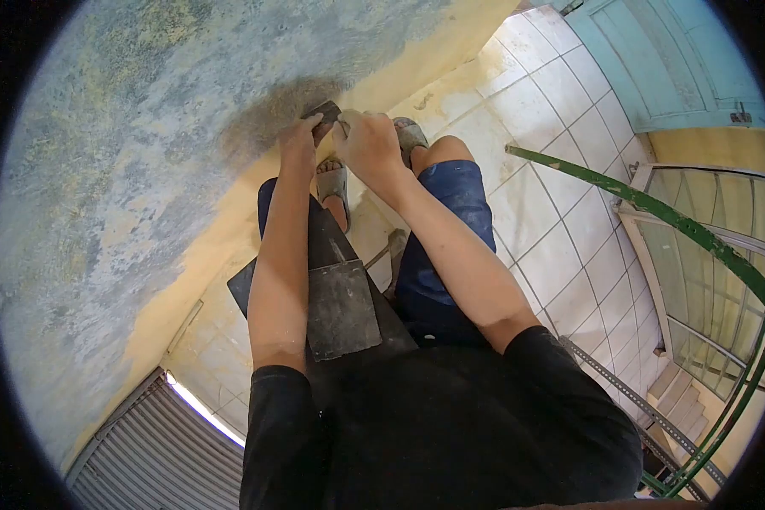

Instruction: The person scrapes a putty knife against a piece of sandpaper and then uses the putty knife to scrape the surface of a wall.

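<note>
My left hand (297, 146) is closed on a small dark, flat-edged block (325, 111), held close to the wall (144, 161). Right beside it, my right hand (371, 149) is curled with its knuckles up, near the block's right end; what its fingers hold is hidden. The wall has patchy blue-grey and yellowish paint, with a darker brown-grey area around the block. Below my forearms, a dark grey rectangular plate (342, 310) lies over a darker flat piece at my lap.
White floor tiles (561, 229) extend to the right. A chipped green metal bar (646, 200) curves across there, near a framed glass panel (705, 255). A light-blue door (671, 64) stands at upper right, a grey ribbed shutter (157, 450) at lower left. My sandalled feet are below my hands.
</note>
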Demonstrator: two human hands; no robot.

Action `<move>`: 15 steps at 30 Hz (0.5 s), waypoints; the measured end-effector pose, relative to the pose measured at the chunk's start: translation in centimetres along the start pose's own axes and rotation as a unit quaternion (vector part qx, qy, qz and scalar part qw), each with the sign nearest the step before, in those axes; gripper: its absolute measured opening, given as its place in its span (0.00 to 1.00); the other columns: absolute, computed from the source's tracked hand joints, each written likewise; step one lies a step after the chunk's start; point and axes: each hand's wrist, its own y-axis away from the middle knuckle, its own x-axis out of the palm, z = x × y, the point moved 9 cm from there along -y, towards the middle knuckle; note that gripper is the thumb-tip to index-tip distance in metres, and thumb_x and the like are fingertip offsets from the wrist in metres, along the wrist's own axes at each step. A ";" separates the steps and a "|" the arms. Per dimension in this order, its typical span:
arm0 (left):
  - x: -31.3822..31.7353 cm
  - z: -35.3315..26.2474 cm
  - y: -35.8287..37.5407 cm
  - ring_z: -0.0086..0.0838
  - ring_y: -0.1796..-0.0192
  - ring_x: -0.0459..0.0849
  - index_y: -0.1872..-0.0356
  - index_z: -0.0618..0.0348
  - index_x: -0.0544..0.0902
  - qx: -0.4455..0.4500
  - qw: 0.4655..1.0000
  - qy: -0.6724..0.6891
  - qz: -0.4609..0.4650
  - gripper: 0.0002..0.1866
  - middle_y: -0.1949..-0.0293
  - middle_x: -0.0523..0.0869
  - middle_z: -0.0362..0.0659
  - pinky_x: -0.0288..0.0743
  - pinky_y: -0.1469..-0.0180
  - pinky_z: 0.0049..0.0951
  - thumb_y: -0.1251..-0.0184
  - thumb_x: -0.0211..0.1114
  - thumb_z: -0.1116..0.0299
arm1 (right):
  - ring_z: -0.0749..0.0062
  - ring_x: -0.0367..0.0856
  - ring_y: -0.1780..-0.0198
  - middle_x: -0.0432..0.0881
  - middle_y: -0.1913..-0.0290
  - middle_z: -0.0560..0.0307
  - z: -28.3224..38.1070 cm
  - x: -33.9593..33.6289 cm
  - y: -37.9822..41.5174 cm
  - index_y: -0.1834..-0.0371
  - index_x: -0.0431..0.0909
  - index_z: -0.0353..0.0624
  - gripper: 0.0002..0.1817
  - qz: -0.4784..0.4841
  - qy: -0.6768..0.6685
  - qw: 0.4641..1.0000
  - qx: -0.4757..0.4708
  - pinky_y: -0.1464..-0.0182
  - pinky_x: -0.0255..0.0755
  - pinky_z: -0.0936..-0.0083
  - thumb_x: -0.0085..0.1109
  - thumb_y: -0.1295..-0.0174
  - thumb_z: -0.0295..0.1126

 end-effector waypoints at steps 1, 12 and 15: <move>0.2 -0.2 0.5 0.31 0.59 0.87 0.64 0.64 0.82 0.009 1.000 -0.019 0.002 0.06 0.61 0.83 0.43 0.87 0.48 0.26 0.34 0.71 0.75 | 0.39 0.84 0.68 0.83 0.74 0.38 -0.3 -0.1 0.3 0.71 0.83 0.35 0.09 -0.001 0.000 1.000 0.001 0.62 0.79 0.55 0.63 0.38 0.30; 1.2 -1.3 2.5 0.32 0.63 0.87 0.67 0.64 0.82 0.037 0.997 -0.068 0.009 0.06 0.65 0.84 0.44 0.87 0.52 0.28 0.34 0.72 0.75 | 0.42 0.84 0.68 0.83 0.73 0.40 -0.3 -1.3 1.4 0.69 0.84 0.35 0.08 -0.022 -0.029 0.999 -0.007 0.64 0.79 0.57 0.65 0.38 0.30; 1.4 -3.1 2.7 0.33 0.66 0.88 0.67 0.68 0.83 0.068 0.995 -0.076 -0.002 0.04 0.64 0.86 0.49 0.89 0.58 0.32 0.36 0.70 0.79 | 0.42 0.84 0.68 0.83 0.74 0.39 0.2 -1.7 1.9 0.68 0.84 0.36 0.07 -0.059 -0.025 0.998 -0.002 0.65 0.79 0.56 0.65 0.38 0.30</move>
